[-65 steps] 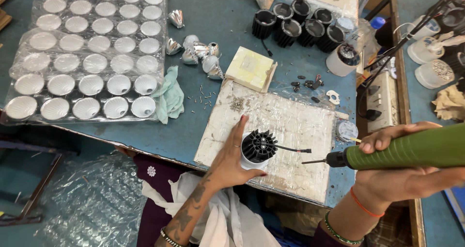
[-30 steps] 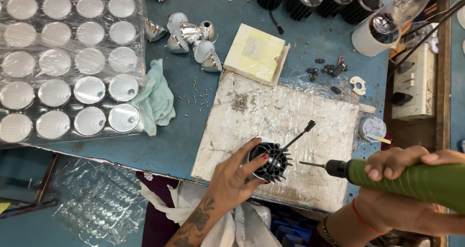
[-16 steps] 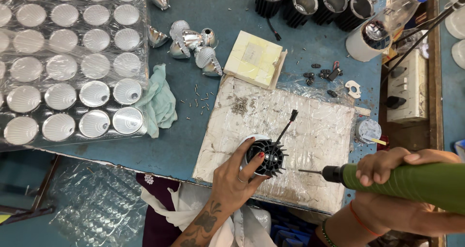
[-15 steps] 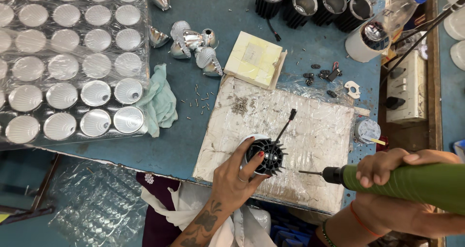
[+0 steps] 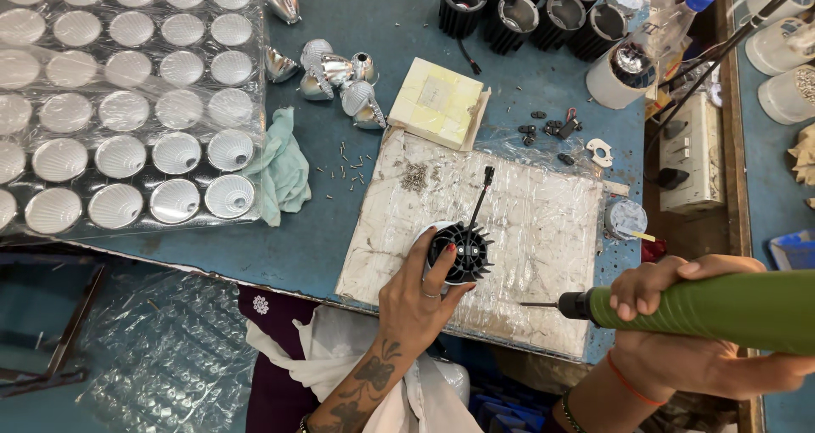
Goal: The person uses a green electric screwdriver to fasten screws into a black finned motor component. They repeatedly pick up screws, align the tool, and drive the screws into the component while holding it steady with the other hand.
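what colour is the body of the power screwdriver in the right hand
Green, with a black nose and metal bit; the power screwdriver shows clearly in the head view, gripped by the right hand.

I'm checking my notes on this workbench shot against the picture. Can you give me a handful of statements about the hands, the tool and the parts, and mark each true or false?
1. The left hand grips a black finned lamp housing on the white board. True.
2. The right hand holds a red hammer. False: it holds a green electric screwdriver.
3. The screwdriver's bit is inside the housing. False: its tip is to the right of the housing, apart from it.
4. Silver reflector cups fill the plastic tray at the left. True.
5. A green cloth lies beside the tray. True.
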